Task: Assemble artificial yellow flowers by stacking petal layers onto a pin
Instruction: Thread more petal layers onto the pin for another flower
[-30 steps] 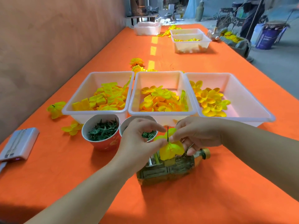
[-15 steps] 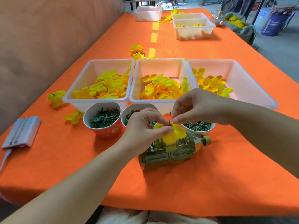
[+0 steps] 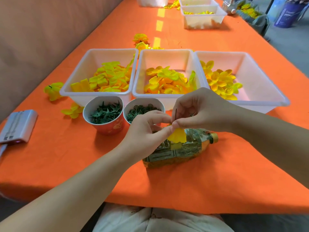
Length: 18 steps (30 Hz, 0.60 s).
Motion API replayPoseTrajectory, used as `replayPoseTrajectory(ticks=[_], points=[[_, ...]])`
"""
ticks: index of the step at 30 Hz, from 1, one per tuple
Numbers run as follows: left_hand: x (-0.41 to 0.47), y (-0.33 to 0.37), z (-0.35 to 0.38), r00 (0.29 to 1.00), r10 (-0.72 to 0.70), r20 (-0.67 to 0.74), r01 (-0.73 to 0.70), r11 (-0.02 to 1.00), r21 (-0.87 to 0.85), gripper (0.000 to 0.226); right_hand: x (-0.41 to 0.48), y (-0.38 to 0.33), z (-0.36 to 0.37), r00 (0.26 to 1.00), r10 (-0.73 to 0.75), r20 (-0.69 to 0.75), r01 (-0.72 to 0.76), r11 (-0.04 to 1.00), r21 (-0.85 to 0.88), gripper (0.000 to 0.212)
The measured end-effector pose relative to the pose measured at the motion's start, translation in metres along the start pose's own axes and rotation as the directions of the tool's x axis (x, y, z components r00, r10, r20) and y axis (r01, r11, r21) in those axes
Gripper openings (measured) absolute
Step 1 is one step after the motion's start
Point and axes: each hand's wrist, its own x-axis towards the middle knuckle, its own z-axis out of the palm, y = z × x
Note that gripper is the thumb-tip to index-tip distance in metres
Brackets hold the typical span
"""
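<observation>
Fingertips of both hands have drawn closer at the pin (image 3: 176,113): left hand (image 3: 147,129) and right hand (image 3: 200,111) each pinch, thumb against forefinger, the one yellow petal layer (image 3: 178,137) threaded low on it, just over one lying bottle (image 3: 184,148). By my judgement this flower is only begun (more layers remain). Behind: two cups (image 3: 107,128) in view, three near tubs (image 3: 147,96) of petals

A silver power bank (image 3: 17,125) lies at the orange table (image 3: 66,156)'s left edge.

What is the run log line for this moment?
left hand: pinches petal | right hand: pinches petal at pin | bottle: lying below
</observation>
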Motion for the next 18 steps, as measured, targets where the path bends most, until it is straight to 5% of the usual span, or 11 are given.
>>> replayPoseTrajectory(ticks=[3, 6, 10, 13, 15, 18], points=[[0.000, -0.003, 0.004, 0.999, 0.005, -0.033, -0.008, 0.997, -0.080, 0.020, -0.001, 0.000, 0.003, 1.000, -0.015, 0.000, 0.015, 0.997, -0.075, 0.010], [0.004, -0.003, 0.006, 0.993, 0.065, -0.096, -0.078, 0.987, -0.139, 0.020, -0.002, 0.006, -0.001, 0.996, 0.074, 0.055, -0.075, 0.997, 0.028, 0.007], [0.011, -0.004, 0.005, 0.993, 0.076, -0.085, -0.086, 0.988, -0.126, 0.015, 0.000, 0.019, -0.019, 0.918, 0.224, 0.327, -0.342, 0.865, 0.367, 0.010], [0.011, -0.007, 0.007, 0.995, 0.076, -0.071, -0.084, 0.990, -0.117, 0.010, 0.013, 0.028, -0.041, 0.858, 0.253, 0.446, -0.419, 0.847, 0.326, 0.014], [0.010, -0.009, 0.008, 0.995, 0.075, -0.068, -0.082, 0.990, -0.112, 0.009, 0.031, 0.034, -0.060, 0.890, 0.355, 0.286, -0.400, 0.909, 0.116, 0.009], [0.007, -0.010, 0.008, 0.995, 0.078, -0.069, -0.086, 0.990, -0.111, 0.011, 0.071, 0.050, -0.088, 0.917, 0.317, -0.243, -0.382, 0.872, -0.304, 0.013]])
